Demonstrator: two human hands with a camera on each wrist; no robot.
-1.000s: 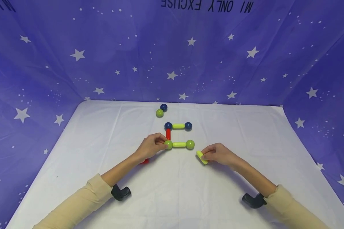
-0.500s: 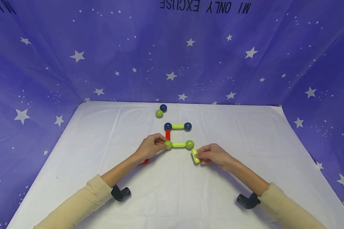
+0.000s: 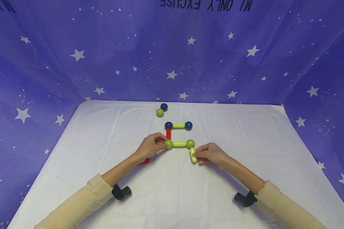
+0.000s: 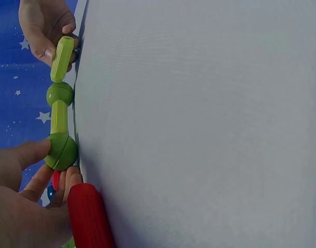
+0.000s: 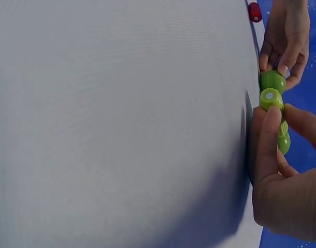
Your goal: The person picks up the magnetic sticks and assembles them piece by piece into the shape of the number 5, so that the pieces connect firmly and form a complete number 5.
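Observation:
My left hand [image 3: 152, 147] pinches a green ball [image 3: 168, 144] at the near left corner of a joined ball-and-rod shape. From that ball a red rod [image 3: 168, 134] runs back to a dark blue ball [image 3: 168, 125], and a yellow-green rod [image 3: 179, 144] runs right to a second green ball [image 3: 190, 143]. Another yellow-green rod [image 3: 179, 126] links the two blue balls at the back. Between thumb and fingers, my right hand [image 3: 213, 155] holds a loose-ended yellow-green rod [image 3: 193, 155]; its far end meets the right green ball, the other points toward me.
A spare blue ball [image 3: 164, 107] and green ball [image 3: 160, 112] sit together farther back on the white cloth [image 3: 232, 127]. Partly behind my left wrist lies a red rod [image 4: 89, 217]. A blue star-printed curtain [image 3: 172, 57] encloses the table's back and sides.
My right hand has moved left with the yellow-green rod, turning it more lengthwise and bringing its end to the right green ball. My left hand has stayed at its ball.

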